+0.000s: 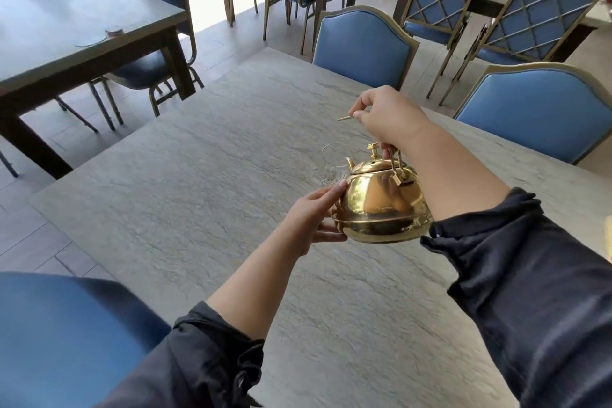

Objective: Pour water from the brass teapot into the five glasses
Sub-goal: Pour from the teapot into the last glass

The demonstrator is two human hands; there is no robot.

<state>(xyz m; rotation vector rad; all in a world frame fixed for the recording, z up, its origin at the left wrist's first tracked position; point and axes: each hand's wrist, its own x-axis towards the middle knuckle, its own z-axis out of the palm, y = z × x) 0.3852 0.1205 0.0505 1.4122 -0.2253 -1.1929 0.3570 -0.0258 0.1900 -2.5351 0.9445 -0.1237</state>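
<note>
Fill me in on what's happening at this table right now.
A person is holding a brass teapot above a grey table. The right hand grips its raised handle from above, while the left hand steadies the pot's side. The spout points at a clear glass standing just beyond it. Only this one glass shows; whether water is flowing cannot be told.

Dark sleeves [516,275] bunched at both forearms, bare hands
</note>
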